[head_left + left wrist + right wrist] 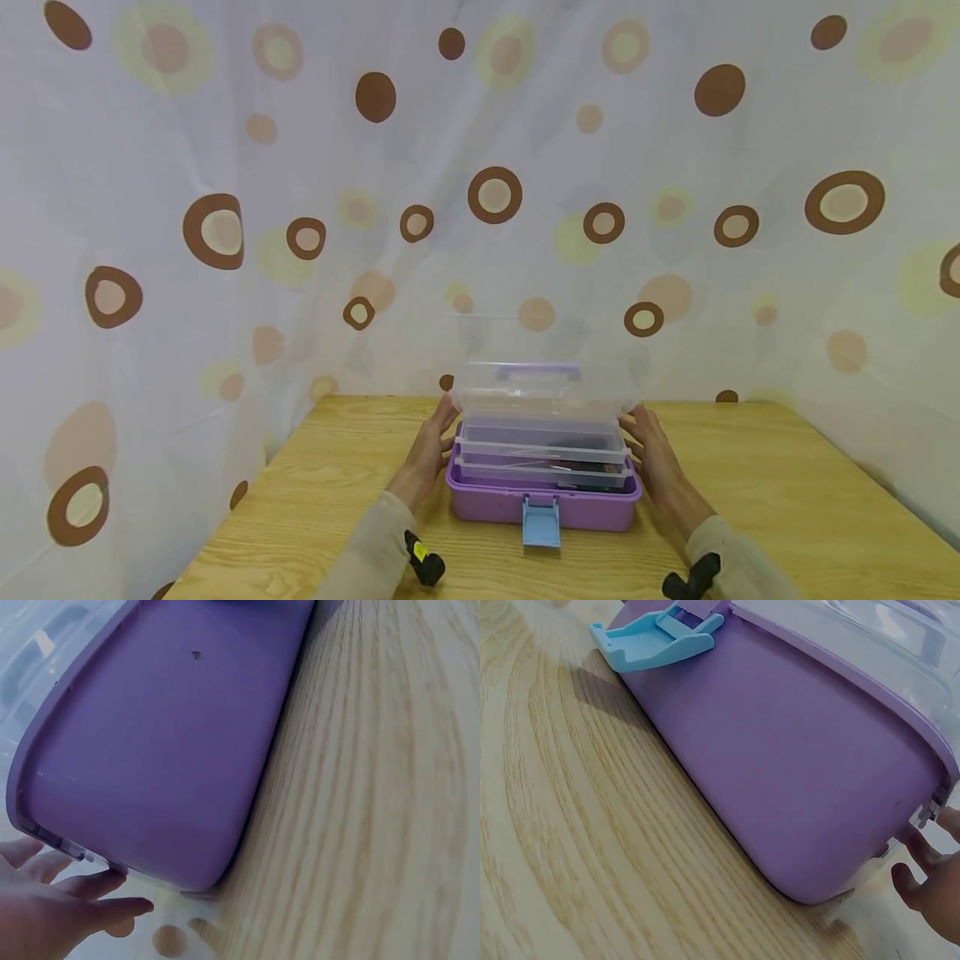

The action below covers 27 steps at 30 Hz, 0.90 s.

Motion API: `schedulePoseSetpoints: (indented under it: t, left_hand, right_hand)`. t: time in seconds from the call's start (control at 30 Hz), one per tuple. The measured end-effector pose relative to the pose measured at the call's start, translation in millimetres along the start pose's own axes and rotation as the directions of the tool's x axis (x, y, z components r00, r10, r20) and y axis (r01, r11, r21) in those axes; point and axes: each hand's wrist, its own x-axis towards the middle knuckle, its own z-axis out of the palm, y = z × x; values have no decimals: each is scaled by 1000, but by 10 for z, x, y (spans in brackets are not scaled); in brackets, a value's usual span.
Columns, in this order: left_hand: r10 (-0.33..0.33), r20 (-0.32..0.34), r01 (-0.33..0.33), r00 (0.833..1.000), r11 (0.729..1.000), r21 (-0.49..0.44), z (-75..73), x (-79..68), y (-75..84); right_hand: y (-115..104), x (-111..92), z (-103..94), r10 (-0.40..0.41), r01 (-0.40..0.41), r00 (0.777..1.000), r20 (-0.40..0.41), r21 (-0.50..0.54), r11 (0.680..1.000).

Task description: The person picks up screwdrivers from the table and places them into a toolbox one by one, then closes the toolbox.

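A purple storage box (491, 504) stands on the table with its clear lid (547, 396) raised at the back. Two clear trays (495, 454) show inside the box, stepped one above the other, with dark items at their right side. A light blue latch (541, 525) hangs down at the front. My left hand (427, 454) is at the box's left rear corner, fingers extended near the hinge edge. On the opposite side, my right hand (654, 454) reaches the right rear corner, its fingers (922, 851) against the back edge. The lid and box partly hide both sets of fingertips.
A wood-grain table (750, 500) lies under the box and extends to both sides. A white curtain (420, 150) with brown and yellow circles hangs behind the table and along its sides.
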Motion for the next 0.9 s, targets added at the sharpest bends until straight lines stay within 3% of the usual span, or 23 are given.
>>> schedulePoseSetpoints:
  t: [0.17, 0.37, 0.63, 0.8, 0.9]
  left_hand:
    - [0, 34, 1, 999, 1000, -21, -55, -7, -22]
    - [-3, 103, 14, 995, 994, -110, -114, 0, -54]
    - [9, 203, 18, 979, 992, -127, -176, -49, -39]
    - [-8, 255, 45, 967, 989, -140, -219, -65, -54]
    - [-20, 269, 62, 963, 987, -146, -229, -63, -62]
  right_hand:
    - [16, -2, 2, -21, 19, 999, 38, 38, 999]
    - [70, -23, -30, -68, 60, 995, 74, 110, 992]
    - [71, -38, -112, -20, -14, 986, 166, 200, 980]
    - [87, -48, -170, -50, -11, 966, 253, 235, 972]
    - [104, -45, -219, -113, 14, 938, 328, 290, 957]
